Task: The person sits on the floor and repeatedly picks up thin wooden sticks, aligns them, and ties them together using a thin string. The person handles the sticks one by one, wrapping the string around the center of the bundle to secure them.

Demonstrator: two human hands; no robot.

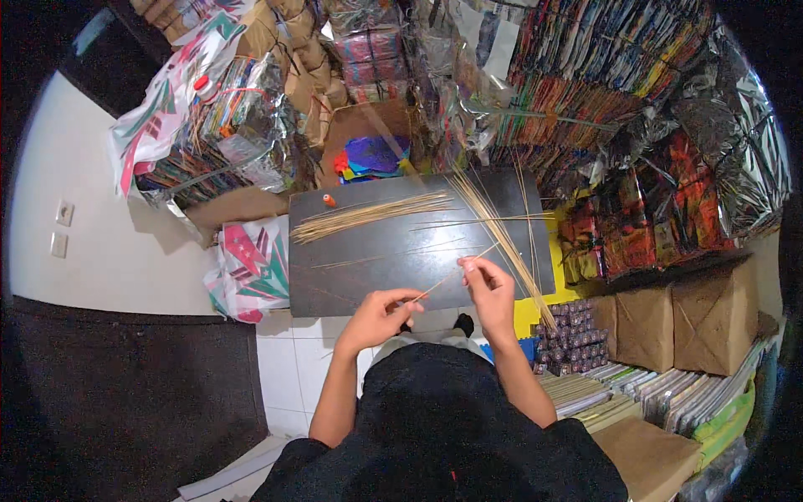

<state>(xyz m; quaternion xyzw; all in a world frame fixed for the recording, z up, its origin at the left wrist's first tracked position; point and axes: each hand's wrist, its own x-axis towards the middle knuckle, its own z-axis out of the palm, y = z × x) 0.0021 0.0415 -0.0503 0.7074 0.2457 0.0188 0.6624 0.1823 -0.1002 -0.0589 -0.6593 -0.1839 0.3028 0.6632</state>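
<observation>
My left hand [381,315] and my right hand [488,289] each pinch one end of a thin bamboo stick [452,273], held just above the near edge of a dark board [368,276]. A bundle of similar sticks [368,216] lies across the board's far left. Another bunch of long sticks [502,234] fans diagonally over the board's right side, past my right hand. A small orange object [329,200] sits at the board's far left corner.
Stacks of colourful paper kites [585,75] and shiny plastic-wrapped bundles [251,117] crowd the back and right. Brown paper parcels [669,322] and flat packs [636,385] stand at the right. A white wall [100,226] and dark mat [125,393] lie at left.
</observation>
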